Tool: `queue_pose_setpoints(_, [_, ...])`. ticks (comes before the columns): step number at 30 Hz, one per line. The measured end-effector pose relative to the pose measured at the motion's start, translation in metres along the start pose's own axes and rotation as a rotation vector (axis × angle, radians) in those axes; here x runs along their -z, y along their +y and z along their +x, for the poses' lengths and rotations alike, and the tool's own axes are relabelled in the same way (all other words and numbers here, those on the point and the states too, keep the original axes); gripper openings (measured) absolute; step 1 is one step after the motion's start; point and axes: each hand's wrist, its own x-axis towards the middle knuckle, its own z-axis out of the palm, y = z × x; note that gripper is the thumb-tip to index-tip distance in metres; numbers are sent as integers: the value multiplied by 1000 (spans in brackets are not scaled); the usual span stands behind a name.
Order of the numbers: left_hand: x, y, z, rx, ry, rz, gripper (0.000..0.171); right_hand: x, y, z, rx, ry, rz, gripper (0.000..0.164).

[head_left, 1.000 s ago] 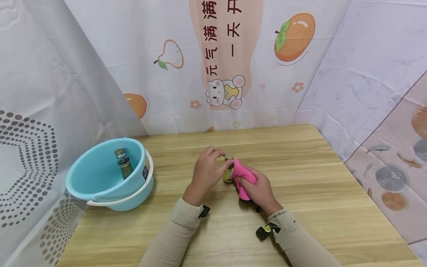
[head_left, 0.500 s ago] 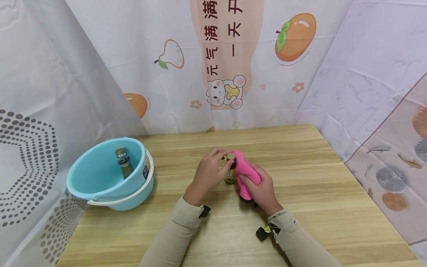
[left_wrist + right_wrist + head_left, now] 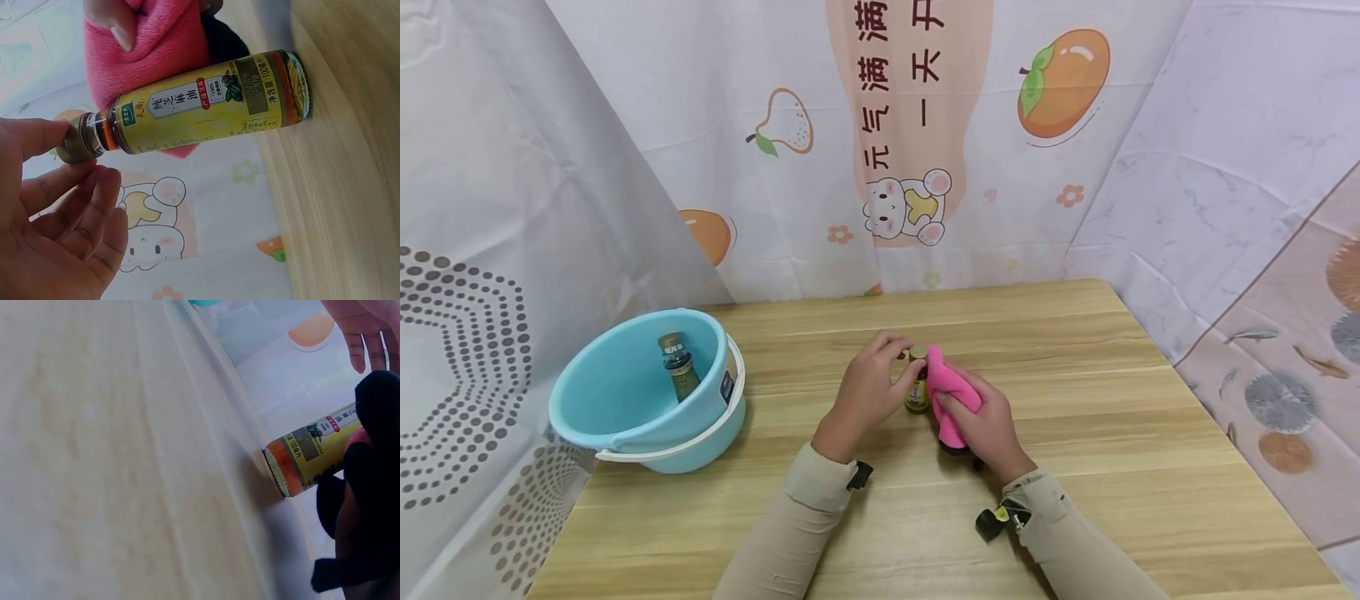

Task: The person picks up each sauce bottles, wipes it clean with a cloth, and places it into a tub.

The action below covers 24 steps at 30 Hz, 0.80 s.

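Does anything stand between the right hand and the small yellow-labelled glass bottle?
Yes: the pink fabric cloth, gripped in the right hand, lies between it and the bottle. The left hand pinches its gold cap.

One left hand (image 3: 867, 383) and one right hand (image 3: 983, 425) make two; there are two sleeves (image 3: 786, 525), two wrist devices (image 3: 992, 524), two bottles (image 3: 917, 395), each with one cap (image 3: 918, 352), one cloth (image 3: 955, 404), one bucket (image 3: 602, 400) with one handle (image 3: 655, 457), and one table (image 3: 1097, 392). The backdrop (image 3: 700, 142) shows one cartoon animal (image 3: 887, 208), one pear (image 3: 790, 121), two large orange fruits (image 3: 1071, 87).
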Motion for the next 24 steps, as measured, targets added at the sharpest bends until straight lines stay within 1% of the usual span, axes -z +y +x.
queue_pose_setpoints(4, [0,-1,0,-1,1,3,33,0,2,1,-44,-8,-35,41])
queue_pose_setpoints(13, [0,-2,-1,3,11,4,33,0,4,1,-144,-55,-177,41])
queue_pose_setpoints(18, [0,-3,-1,16,52,34,35,0,3,1,-178,-71,-213,42])
queue_pose_setpoints(24, [-1,-3,-1,63,105,42,37,0,3,1,-182,-78,-223,43])
